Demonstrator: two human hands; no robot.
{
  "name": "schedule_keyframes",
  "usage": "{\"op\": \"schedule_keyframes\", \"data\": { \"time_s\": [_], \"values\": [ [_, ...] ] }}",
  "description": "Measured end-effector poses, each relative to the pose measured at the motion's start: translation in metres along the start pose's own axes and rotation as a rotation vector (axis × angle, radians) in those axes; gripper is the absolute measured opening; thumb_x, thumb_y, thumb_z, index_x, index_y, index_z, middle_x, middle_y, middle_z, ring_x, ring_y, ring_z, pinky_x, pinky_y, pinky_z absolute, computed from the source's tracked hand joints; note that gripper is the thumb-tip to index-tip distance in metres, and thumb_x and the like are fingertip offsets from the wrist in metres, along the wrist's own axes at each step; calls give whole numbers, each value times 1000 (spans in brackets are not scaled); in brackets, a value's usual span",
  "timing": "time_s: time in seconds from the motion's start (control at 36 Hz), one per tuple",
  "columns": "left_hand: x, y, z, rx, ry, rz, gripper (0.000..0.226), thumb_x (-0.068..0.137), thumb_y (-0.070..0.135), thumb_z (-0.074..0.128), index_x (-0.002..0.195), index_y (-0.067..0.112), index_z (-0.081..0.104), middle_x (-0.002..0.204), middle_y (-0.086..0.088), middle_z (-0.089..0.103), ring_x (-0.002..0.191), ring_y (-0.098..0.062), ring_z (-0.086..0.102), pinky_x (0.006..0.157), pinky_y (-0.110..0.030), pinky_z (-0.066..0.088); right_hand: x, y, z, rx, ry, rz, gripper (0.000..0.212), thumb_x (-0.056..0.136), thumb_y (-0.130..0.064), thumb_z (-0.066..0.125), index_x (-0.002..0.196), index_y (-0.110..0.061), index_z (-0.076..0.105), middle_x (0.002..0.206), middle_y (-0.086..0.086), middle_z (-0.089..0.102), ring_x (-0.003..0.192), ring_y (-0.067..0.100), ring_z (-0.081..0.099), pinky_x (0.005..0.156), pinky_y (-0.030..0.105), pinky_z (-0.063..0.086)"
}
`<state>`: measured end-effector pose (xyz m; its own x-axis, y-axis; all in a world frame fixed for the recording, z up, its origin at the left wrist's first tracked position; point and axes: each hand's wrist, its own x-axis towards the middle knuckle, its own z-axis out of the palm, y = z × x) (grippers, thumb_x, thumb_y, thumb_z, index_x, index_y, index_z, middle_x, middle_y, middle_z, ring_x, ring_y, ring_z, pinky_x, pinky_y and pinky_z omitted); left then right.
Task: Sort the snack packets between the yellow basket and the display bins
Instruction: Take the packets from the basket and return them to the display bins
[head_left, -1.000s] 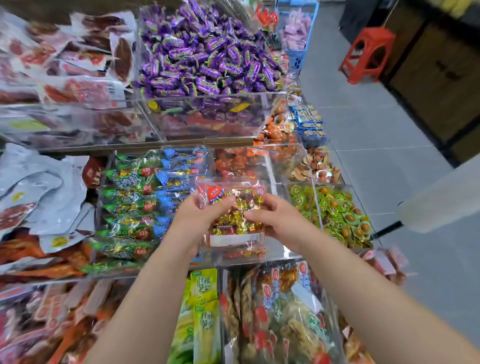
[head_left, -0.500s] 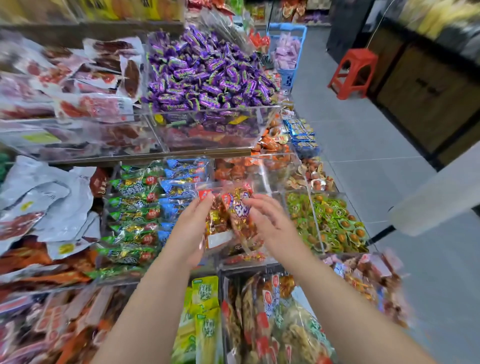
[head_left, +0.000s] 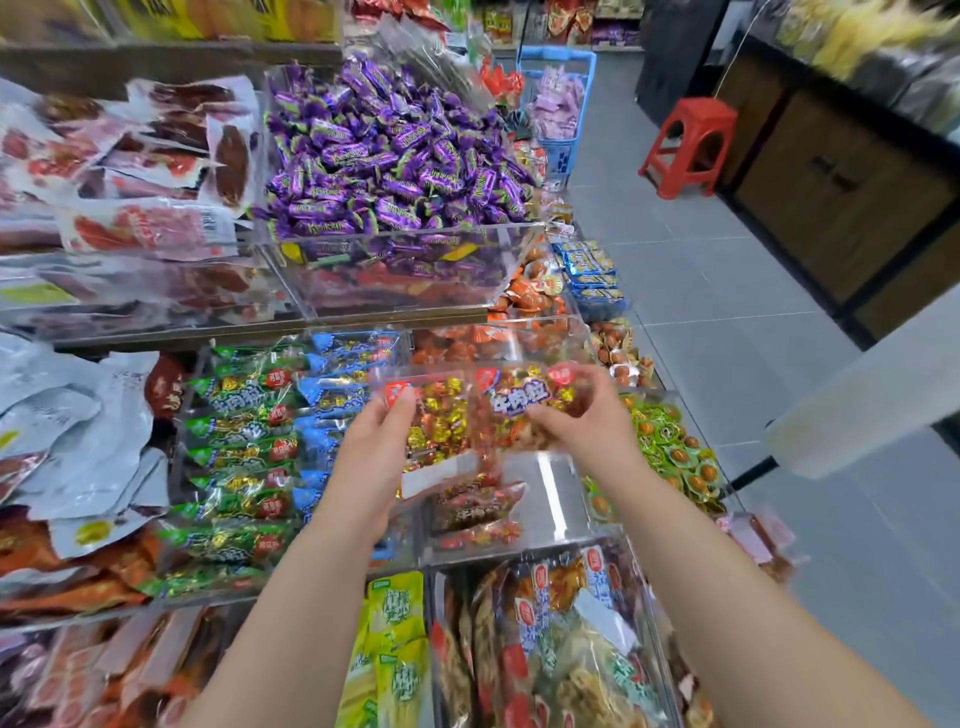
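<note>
Bins (head_left: 395, 275) of clear acrylic lie under both hands. Left hand (head_left: 371, 457) pinches one snack packet (head_left: 441, 423) by its top corner; right hand (head_left: 576, 421) grips a second packet (head_left: 519, 402) beside it, above the middle bin (head_left: 553, 493). Slick film could slip from so light a pinch into a neighbouring bin. A second ago both hands held the packets stacked together; now they are parted.

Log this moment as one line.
left hand: holds clear candy packet | right hand: holds purple-label packet | position: both above clear bin
</note>
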<state>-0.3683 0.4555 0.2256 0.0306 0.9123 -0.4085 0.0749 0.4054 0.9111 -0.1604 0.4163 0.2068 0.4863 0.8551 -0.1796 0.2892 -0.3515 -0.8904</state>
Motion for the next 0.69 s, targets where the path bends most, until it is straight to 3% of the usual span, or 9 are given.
{"op": "schedule_keyframes", "data": {
  "time_s": [0.11,0.22,0.31,0.42,0.5,0.56,0.61,0.64,0.69],
  "values": [
    [11,0,-8,30,89,-17,62,94,53,47,148,26,33,151,7,37,133,-16,38,91,-35,29,38,7,4,-406,249,-231,29,86,-16,64,112,-18,51,104,2,59,96,21,57,82,35,48],
    [21,-1,-14,29,111,-65,60,94,52,47,147,25,35,148,3,41,134,-22,41,101,-40,36,69,21,22,-573,172,-173,24,88,-10,58,111,-9,50,102,12,60,91,30,58,70,32,42],
    [25,0,-18,-22,86,-116,66,87,61,51,141,24,41,141,-2,50,126,-30,50,98,-58,44,81,36,36,-436,141,-41,24,89,-10,59,111,-10,49,100,9,62,84,26,58,68,26,37],
    [33,4,-19,-13,54,-133,95,60,75,55,140,25,42,143,0,50,128,-30,50,102,-61,39,94,53,47,-109,105,100,31,89,-15,62,119,-14,52,103,-2,56,92,14,52,74,22,44],
    [37,9,-18,-12,56,-140,108,48,81,57,141,28,41,142,1,50,128,-29,50,102,-61,39,107,66,56,-92,40,206,39,91,-12,58,128,-16,47,114,3,60,81,11,58,46,11,37],
    [40,12,-19,-7,65,-156,95,53,80,57,134,30,48,139,0,54,125,-31,52,99,-63,40,115,73,61,-113,54,309,44,94,-11,53,135,-14,41,118,11,59,68,10,56,41,12,40],
    [42,15,-18,-4,70,-149,54,72,71,57,110,33,62,128,-3,62,115,-32,59,89,-63,49,121,77,64,-128,60,397,40,95,-11,49,134,-9,41,120,17,59,85,26,62,68,26,53],
    [44,15,-18,-7,75,-144,39,80,65,56,101,33,64,122,-5,64,109,-32,62,82,-62,53,124,78,65,-113,51,429,37,95,-12,49,131,-6,44,120,18,59,97,31,61,80,31,51],
    [49,13,-18,-4,74,-143,33,89,57,53,101,28,63,114,-6,67,102,-33,66,75,-61,55,127,76,66,-113,9,499,38,95,-20,51,127,-1,47,119,18,58,102,30,59,81,30,46]
  ]
}}
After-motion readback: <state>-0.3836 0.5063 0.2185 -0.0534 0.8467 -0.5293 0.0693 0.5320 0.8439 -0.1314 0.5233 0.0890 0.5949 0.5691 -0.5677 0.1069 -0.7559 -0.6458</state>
